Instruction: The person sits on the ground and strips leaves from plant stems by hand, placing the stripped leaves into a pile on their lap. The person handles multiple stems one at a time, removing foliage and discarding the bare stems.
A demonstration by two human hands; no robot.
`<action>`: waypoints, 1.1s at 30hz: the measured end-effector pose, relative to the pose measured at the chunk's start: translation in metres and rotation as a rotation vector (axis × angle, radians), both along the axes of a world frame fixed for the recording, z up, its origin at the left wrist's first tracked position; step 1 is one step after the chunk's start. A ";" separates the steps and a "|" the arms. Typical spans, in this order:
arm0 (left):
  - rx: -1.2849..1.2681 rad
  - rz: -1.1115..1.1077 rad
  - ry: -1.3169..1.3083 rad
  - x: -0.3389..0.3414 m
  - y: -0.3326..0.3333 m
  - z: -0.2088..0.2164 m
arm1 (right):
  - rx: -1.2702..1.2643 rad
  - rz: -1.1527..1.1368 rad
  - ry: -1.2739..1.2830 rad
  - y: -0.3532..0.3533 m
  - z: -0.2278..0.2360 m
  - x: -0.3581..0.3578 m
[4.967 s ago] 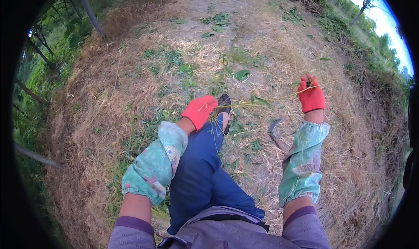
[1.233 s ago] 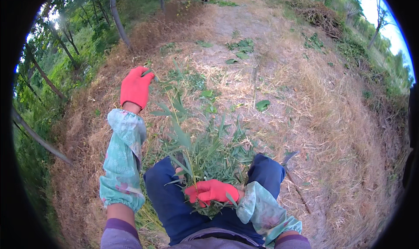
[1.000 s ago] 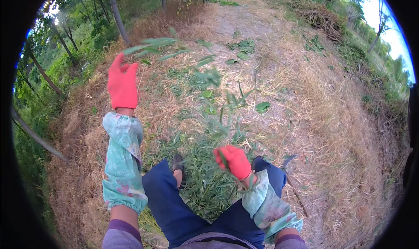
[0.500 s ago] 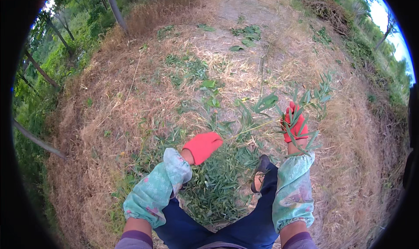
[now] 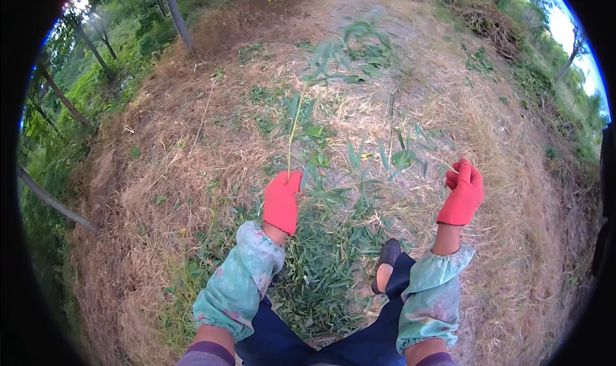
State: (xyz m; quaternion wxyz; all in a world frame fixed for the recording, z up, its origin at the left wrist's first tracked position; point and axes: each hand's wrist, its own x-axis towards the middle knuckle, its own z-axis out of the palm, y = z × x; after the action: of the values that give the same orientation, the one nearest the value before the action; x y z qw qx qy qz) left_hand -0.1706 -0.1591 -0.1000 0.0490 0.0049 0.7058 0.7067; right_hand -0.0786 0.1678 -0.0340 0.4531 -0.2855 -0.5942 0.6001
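Note:
My left hand [image 5: 281, 202], in a red glove, is closed on the lower end of a thin yellow-green leafy stem [image 5: 294, 125]. The stem stands away from me, its narrow leaves blurred toward the far end. To the right, my right hand [image 5: 463, 191], gloved in red too, has its fingers pinched on a leafy sprig [image 5: 405, 157] that reaches leftward. The hands are well apart. Below and between them, a heap of cut green leaves [image 5: 317, 276] lies on the ground between my legs.
Dry straw-coloured grass [image 5: 154, 205] covers the ground. Loose leaves [image 5: 372, 58] lie scattered farther along the path. Trees [image 5: 176, 16] and green brush line the left; a pile of dry branches [image 5: 491, 29] lies at the far right. My right shoe [image 5: 388, 257] is beside the heap.
The stem that stretched between both hands has swung away from me in my left hand. My right hand has shifted right and now pinches a separate sprig.

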 end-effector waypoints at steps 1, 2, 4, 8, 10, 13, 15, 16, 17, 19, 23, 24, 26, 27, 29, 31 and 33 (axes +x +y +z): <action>0.095 0.021 -0.095 0.003 0.002 0.014 | 0.004 0.088 -0.061 -0.022 0.008 0.009; 0.189 0.043 -0.191 0.005 0.002 0.022 | 0.006 0.177 -0.123 -0.044 0.011 0.015; 0.187 0.035 -0.183 0.006 0.007 0.018 | 0.014 0.488 -0.299 -0.079 0.003 0.022; 0.134 -0.011 -0.146 0.026 0.033 0.032 | -0.054 0.989 -0.495 -0.127 -0.030 0.019; 0.207 -0.049 -0.058 0.038 0.040 0.016 | -0.241 0.982 -0.370 -0.150 -0.033 0.012; 0.215 -0.097 -0.001 0.041 0.044 0.012 | -0.424 0.955 -0.280 -0.152 -0.040 0.003; 0.251 -0.114 -0.041 0.041 0.044 0.019 | -0.500 0.927 -0.259 -0.150 -0.045 0.001; 0.302 -0.120 -0.087 0.041 0.043 0.024 | -0.530 0.909 -0.251 -0.149 -0.046 0.003; 0.352 -0.125 -0.133 0.041 0.042 0.028 | -0.561 0.890 -0.242 -0.149 -0.047 0.003; 0.251 -0.140 -0.049 0.039 0.043 0.027 | -0.447 0.899 -0.282 -0.149 -0.042 0.001; 0.178 -0.203 0.047 0.036 0.053 0.030 | -0.135 0.798 -0.274 -0.151 -0.058 -0.004; 0.074 -0.198 0.076 0.038 0.051 0.029 | -0.190 0.782 -0.252 -0.151 -0.054 0.000; -0.143 -0.181 0.159 0.039 0.047 0.031 | -0.294 0.760 -0.184 -0.149 -0.038 0.003; -0.124 -0.172 0.072 0.038 0.046 0.033 | -0.258 0.777 -0.182 -0.144 -0.036 0.003; -0.087 -0.070 0.043 0.038 0.045 0.034 | -0.402 0.770 -0.138 -0.145 -0.026 0.006; -0.047 -0.023 0.071 0.040 0.041 0.035 | -0.473 0.787 -0.136 -0.146 -0.025 0.007; -0.001 -0.071 0.166 0.042 0.042 0.037 | -0.462 0.833 -0.177 -0.142 -0.028 0.004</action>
State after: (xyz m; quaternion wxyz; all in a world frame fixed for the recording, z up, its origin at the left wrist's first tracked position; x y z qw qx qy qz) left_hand -0.1281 -0.1170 -0.0632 0.0154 0.0882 0.7070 0.7015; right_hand -0.0744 0.0253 -0.0619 0.0467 -0.1662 -0.5454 0.8202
